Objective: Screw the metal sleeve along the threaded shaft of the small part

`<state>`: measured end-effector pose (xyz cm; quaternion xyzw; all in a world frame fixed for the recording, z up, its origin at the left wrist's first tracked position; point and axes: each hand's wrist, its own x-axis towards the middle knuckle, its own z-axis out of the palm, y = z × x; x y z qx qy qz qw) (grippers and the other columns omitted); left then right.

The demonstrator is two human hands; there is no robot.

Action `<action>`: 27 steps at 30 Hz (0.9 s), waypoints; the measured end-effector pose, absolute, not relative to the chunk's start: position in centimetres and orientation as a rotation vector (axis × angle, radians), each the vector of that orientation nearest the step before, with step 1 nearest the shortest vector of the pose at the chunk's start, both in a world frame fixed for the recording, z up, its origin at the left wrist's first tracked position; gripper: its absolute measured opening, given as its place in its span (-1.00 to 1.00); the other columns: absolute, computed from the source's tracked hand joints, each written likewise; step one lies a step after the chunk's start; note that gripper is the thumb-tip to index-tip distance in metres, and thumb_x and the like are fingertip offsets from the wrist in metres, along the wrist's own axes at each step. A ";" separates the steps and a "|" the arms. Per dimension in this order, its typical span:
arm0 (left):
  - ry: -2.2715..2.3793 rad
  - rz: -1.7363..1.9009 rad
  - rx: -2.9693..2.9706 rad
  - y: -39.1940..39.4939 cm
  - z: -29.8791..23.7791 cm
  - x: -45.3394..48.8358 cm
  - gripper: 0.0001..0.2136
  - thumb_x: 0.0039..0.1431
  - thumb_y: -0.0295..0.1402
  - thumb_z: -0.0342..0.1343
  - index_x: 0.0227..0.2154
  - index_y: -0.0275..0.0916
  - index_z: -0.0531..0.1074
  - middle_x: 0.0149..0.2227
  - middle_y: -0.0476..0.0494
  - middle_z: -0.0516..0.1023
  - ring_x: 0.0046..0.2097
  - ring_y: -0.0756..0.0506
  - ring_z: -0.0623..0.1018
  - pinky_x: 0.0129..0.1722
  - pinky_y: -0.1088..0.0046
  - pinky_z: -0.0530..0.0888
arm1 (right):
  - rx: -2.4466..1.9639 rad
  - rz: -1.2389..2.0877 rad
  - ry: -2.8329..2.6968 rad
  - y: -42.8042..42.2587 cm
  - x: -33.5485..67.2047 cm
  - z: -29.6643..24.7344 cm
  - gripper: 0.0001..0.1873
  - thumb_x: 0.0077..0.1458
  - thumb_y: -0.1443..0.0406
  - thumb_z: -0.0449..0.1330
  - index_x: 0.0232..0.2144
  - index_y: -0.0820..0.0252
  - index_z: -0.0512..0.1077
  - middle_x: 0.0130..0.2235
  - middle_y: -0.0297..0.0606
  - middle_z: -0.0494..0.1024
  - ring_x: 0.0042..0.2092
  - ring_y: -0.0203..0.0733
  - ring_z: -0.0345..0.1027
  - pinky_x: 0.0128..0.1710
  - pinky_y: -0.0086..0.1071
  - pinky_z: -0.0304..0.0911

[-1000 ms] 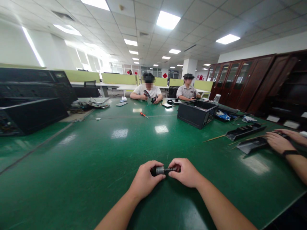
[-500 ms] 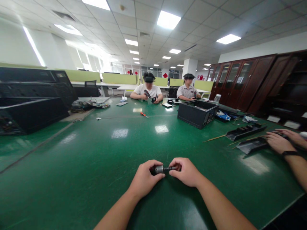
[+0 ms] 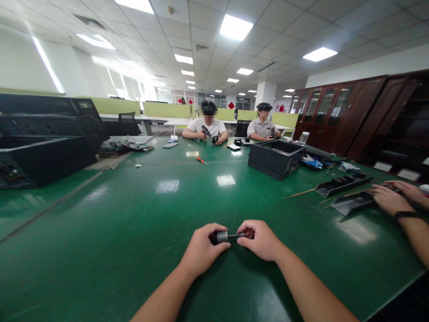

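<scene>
Just above the green table, my left hand (image 3: 201, 250) is wrapped round a small silver-grey metal cylinder (image 3: 222, 237), which looks like a small motor. A thin dark shaft (image 3: 233, 235) sticks out of its right end. At the far end of that shaft, my right hand (image 3: 261, 240) is closed, with thumb and forefinger pinching its tip. The cylinder lies roughly level between the two hands. Part of it is hidden in my left palm, and my right fingers cover the shaft's end.
An orange-handled screwdriver (image 3: 201, 161) lies farther across the green table (image 3: 134, 223). Black computer cases stand at right (image 3: 275, 163) and left (image 3: 50, 161). Dark metal panels (image 3: 351, 203) lie near a co-worker's hands (image 3: 392, 199) at right. Two people sit opposite.
My right hand has shifted very slightly to the right along the shaft, showing a little more of it. My left hand stays in place.
</scene>
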<state>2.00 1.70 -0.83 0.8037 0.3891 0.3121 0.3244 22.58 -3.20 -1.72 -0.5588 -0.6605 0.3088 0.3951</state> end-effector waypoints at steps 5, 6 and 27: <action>1.025 0.817 2.099 1.6 -0.8 2.0 -0.76 -0.09 -0.39 0.28 -0.27 -0.14 0.54 -0.27 -0.02 0.61 -0.20 -0.12 0.55 -0.14 0.35 0.42 | -1.414 0.778 -1.677 -3.3 22.7 -1.7 -0.89 -0.06 0.36 0.24 -0.38 0.22 0.50 -0.50 -0.37 0.44 -0.46 -0.30 0.27 -0.43 -0.46 0.18; 1.026 0.815 2.096 1.6 -0.7 2.0 -0.76 -0.09 -0.39 0.28 -0.27 -0.14 0.54 -0.27 -0.03 0.61 -0.20 -0.12 0.54 -0.14 0.35 0.42 | -1.414 0.778 -1.679 -3.3 22.7 -1.7 -0.89 -0.06 0.36 0.24 -0.38 0.22 0.50 -0.50 -0.37 0.44 -0.46 -0.30 0.27 -0.43 -0.46 0.18; 1.066 0.808 2.026 1.8 -1.0 2.1 -0.74 -0.10 -0.34 0.29 -0.26 -0.16 0.55 -0.28 -0.05 0.61 -0.22 -0.14 0.54 -0.17 0.34 0.43 | -1.435 0.712 -1.692 -3.3 23.3 -1.3 -0.89 -0.06 0.35 0.26 -0.39 0.23 0.52 -0.48 -0.34 0.49 -0.44 -0.29 0.32 -0.39 -0.44 0.21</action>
